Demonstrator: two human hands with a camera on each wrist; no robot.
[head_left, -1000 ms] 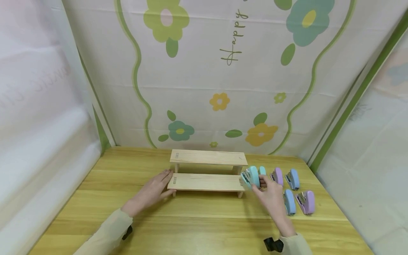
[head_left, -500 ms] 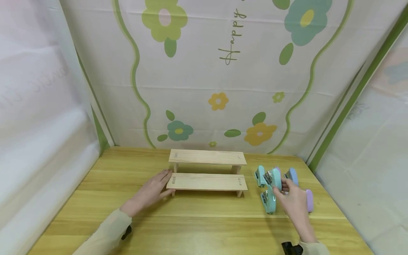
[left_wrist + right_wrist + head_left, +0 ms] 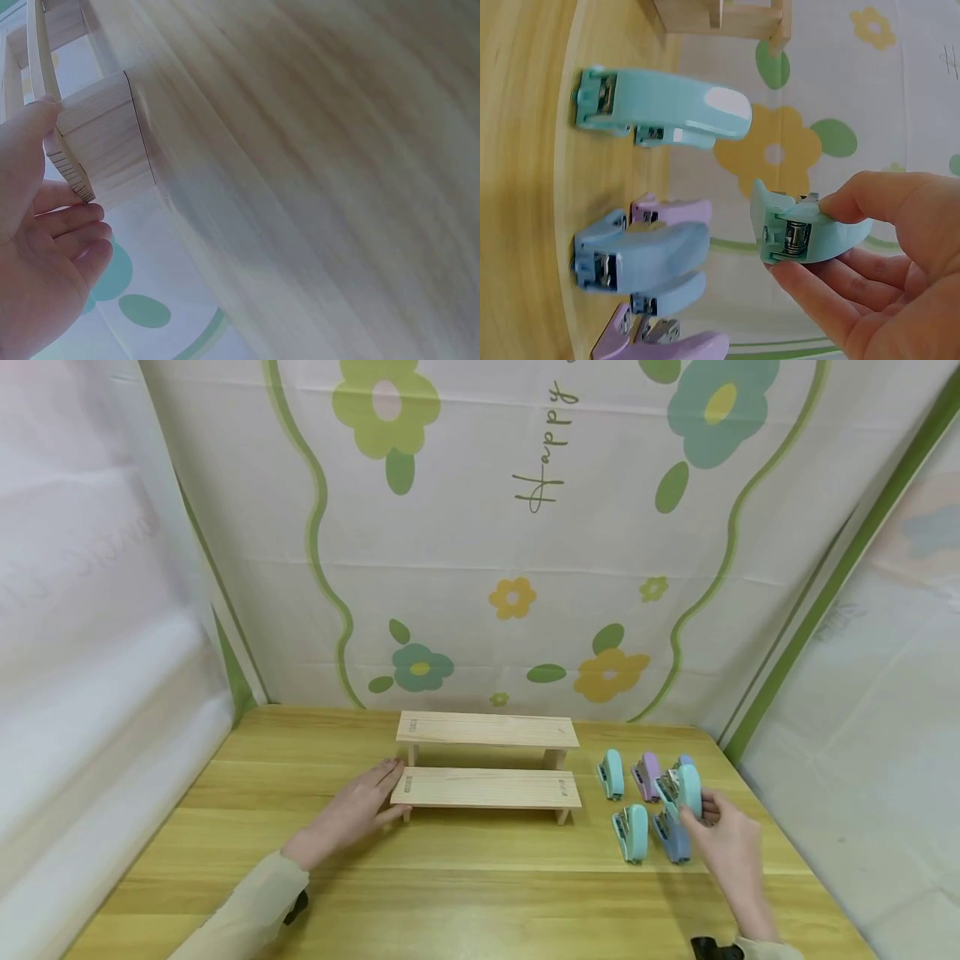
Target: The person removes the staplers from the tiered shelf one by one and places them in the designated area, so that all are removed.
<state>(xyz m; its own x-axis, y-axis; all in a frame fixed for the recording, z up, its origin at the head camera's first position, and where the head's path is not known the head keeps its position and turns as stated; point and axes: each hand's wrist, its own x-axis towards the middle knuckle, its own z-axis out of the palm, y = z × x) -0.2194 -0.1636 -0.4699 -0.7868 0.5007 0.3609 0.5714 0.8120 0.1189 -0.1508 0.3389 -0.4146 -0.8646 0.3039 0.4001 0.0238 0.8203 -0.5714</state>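
My right hand (image 3: 726,842) pinches a turquoise stapler (image 3: 688,790) between thumb and fingers, lifted above the stapler group at the table's right. Below it on the table is a blue stapler (image 3: 675,843), partly covered. Two other turquoise staplers, one in front (image 3: 636,833) and one behind (image 3: 613,775), stand to its left. A purple stapler (image 3: 647,777) sits in the back row, with another blue stapler (image 3: 686,761) mostly hidden. The right wrist view also shows a purple stapler (image 3: 682,348). My left hand (image 3: 351,812) holds the left end of the two-tier wooden rack's lower board (image 3: 483,787).
The rack's upper board (image 3: 487,729) stands behind the lower one, near the back curtain (image 3: 450,552). Printed cloth also hangs along the left and right sides of the wooden table (image 3: 450,893).
My right hand has carried the turquoise stapler rightward, from beside the rack's right end to over the right-hand staplers. The left hand stays at the rack.
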